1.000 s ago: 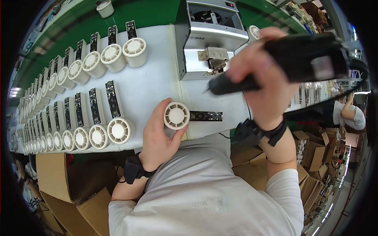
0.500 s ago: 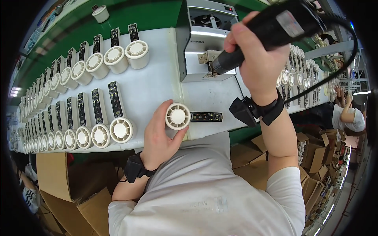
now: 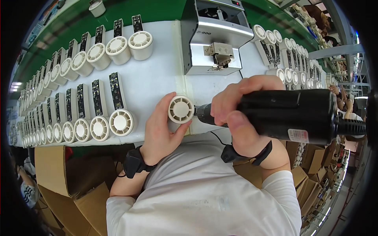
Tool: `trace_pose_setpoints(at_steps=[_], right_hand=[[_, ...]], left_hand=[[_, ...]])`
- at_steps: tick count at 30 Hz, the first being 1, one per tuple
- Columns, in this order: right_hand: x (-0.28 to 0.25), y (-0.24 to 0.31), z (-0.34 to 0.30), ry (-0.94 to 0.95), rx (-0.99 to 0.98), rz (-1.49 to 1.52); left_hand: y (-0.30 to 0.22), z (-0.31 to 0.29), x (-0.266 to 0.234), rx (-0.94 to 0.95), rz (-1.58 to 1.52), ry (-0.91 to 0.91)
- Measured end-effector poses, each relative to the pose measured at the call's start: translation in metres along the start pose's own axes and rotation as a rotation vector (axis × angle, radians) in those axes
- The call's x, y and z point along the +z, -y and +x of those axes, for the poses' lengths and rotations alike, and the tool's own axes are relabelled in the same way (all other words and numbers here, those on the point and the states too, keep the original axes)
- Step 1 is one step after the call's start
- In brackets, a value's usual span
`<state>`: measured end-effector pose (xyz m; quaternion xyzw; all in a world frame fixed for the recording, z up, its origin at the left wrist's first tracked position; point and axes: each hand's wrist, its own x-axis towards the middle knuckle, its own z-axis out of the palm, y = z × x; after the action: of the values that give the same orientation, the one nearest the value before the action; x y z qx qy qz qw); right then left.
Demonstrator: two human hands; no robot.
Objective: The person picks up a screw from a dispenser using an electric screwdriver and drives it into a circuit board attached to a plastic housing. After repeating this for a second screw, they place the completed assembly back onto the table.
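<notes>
My left hand grips a white round-capped device with a vented face at the table's near edge, thumb and fingers on either side of the cap. In my right hand is a black electric screwdriver, lying nearly level, its nose pointing left at the device. The bit end meets or nearly meets the device's right side; contact cannot be made out. The device's circuit board strip, seen earlier, is now hidden behind the screwdriver and my right hand.
A grey metal screw feeder stands at the table's far side. Two rows of similar white devices with circuit boards line the left, and more stand at right. Open cardboard boxes sit below the near edge. The screwdriver's cable runs off right.
My right hand has brought the screwdriver from the screw feeder down to the device and tipped it nearly level. The left hand keeps its hold in about the same place.
</notes>
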<state>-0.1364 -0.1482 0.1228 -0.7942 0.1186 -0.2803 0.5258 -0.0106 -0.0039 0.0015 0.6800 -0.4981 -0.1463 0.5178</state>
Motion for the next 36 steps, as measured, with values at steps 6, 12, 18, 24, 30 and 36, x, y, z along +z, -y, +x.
trace_pose_setpoints(at_steps=[6,12,18,24,30,36], right_hand=[[0.006,-0.009,-0.002,-0.055,0.05,0.172],[0.0,-0.007,-0.001,0.046,0.004,-0.015],[-0.001,-0.004,0.0,0.111,-0.01,-0.098],[0.007,0.0,-0.005,0.077,-0.001,-0.011],[0.012,-0.019,-0.013,0.026,-0.108,0.146],[-0.004,0.014,-0.016,-0.286,-0.192,0.55]], left_hand=[[-0.002,0.0,0.001,-0.019,0.005,0.012],[0.0,-0.002,0.001,-0.041,-0.021,0.02],[0.002,-0.004,0.003,-0.048,-0.021,0.02],[-0.001,0.0,0.002,-0.004,0.025,0.008],[-0.003,0.0,0.002,0.071,0.058,-0.031],[-0.042,-0.001,-0.029,0.14,0.324,0.204]])
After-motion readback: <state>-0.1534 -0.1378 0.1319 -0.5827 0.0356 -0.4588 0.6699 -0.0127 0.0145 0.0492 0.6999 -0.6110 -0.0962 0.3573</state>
